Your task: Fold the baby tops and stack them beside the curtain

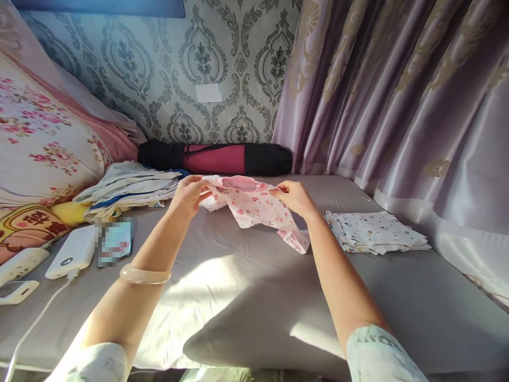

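Observation:
A small pink-and-white patterned baby shirt point(258, 208) is stretched between my hands above the grey sheet point(222, 239). My left hand point(188, 195) pinches it at one shoulder, left of the pink neckline. At the other shoulder, my right hand point(295, 197) grips the cloth between thumb and fingers. One sleeve with a pink cuff hangs down near my right wrist. Off to the right lies a flat folded stack of white printed cloth point(376, 232), and on the left is a loose pile of light-coloured clothes point(131, 185).
A black and dark red rolled bag point(217, 158) lies along the wall. On the left are a white power bank point(73, 252) with a cable, a blurred-out flat item point(115, 241), a power strip point(24, 265) and a floral pillow point(43, 143). Purple curtains point(377, 95) hang at the right.

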`<state>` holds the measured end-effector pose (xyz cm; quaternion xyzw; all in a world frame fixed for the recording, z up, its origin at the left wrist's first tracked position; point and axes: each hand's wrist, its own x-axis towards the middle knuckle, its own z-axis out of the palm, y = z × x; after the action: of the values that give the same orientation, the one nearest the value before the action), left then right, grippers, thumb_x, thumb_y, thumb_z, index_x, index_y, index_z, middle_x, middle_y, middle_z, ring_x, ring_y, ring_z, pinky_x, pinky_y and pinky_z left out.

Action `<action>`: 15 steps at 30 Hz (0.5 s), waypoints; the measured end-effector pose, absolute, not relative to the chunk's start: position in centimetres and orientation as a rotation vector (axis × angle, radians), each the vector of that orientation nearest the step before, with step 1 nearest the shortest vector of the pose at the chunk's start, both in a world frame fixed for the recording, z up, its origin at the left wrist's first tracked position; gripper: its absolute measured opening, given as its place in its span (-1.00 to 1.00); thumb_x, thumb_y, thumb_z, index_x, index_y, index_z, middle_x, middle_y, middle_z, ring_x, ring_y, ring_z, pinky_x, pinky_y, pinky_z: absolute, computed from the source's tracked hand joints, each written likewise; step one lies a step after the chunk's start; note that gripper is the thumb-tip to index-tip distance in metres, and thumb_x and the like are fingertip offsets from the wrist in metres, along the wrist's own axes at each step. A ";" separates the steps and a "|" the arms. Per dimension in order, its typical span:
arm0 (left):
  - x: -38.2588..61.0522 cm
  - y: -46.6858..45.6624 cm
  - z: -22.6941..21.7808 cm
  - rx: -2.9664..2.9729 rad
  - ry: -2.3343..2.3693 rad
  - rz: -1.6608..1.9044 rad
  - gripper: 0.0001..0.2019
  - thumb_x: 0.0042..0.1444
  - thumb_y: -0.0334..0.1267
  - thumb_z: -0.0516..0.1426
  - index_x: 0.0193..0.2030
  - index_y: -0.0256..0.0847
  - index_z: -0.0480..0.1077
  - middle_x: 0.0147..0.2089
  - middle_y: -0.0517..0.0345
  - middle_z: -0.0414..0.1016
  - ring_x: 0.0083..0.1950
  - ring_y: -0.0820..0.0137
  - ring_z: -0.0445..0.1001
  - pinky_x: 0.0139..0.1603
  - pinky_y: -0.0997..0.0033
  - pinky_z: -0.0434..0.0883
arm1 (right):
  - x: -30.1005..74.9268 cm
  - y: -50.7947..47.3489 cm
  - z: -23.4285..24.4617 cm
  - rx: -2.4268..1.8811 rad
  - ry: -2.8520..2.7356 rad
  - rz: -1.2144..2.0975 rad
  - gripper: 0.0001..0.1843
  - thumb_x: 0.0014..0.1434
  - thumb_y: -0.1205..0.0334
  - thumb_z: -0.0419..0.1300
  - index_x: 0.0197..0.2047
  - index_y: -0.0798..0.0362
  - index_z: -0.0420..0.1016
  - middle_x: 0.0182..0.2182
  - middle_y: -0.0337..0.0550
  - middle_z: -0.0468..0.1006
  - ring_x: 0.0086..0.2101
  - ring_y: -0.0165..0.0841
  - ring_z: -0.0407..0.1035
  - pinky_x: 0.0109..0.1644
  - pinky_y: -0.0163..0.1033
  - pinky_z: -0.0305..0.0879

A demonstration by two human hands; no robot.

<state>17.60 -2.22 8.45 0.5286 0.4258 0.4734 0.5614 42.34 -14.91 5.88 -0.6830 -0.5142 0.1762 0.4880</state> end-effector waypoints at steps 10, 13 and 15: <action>11.7 -2.6 15.4 1.529 0.954 0.906 -0.74 -0.30 -0.25 0.41 -0.45 -0.26 0.49 -0.49 0.09 0.50 -0.49 0.35 0.45 -0.50 0.38 0.40 | 42.3 -17.5 13.2 -1.572 -1.336 0.649 -0.66 -0.14 -0.02 0.47 -0.39 0.04 0.61 -0.39 -0.14 0.64 -0.35 -0.31 0.47 -0.29 -0.23 0.38; 10.3 -2.2 17.0 1.622 0.979 0.818 -0.74 -0.27 -0.27 0.43 -0.41 -0.31 0.54 -0.44 0.06 0.56 -0.45 0.37 0.46 -0.47 0.39 0.41 | 42.6 -18.5 15.7 -1.606 -1.434 0.619 -0.66 -0.14 -0.05 0.47 -0.40 0.03 0.62 -0.42 -0.15 0.63 -0.36 -0.30 0.47 -0.31 -0.23 0.38; 9.7 -1.5 17.8 1.701 0.968 0.931 -0.77 -0.25 -0.32 0.44 -0.42 -0.32 0.55 -0.48 0.11 0.54 -0.42 0.36 0.47 -0.43 0.37 0.43 | 42.7 -18.8 17.1 -1.612 -1.493 0.589 -0.65 -0.13 -0.07 0.47 -0.40 0.02 0.63 -0.43 -0.16 0.62 -0.38 -0.31 0.46 -0.35 -0.24 0.36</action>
<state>9.67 -1.51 17.78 0.6936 0.3946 0.3796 0.4681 42.75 -18.84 17.13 -0.6432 -0.5955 0.2350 0.4200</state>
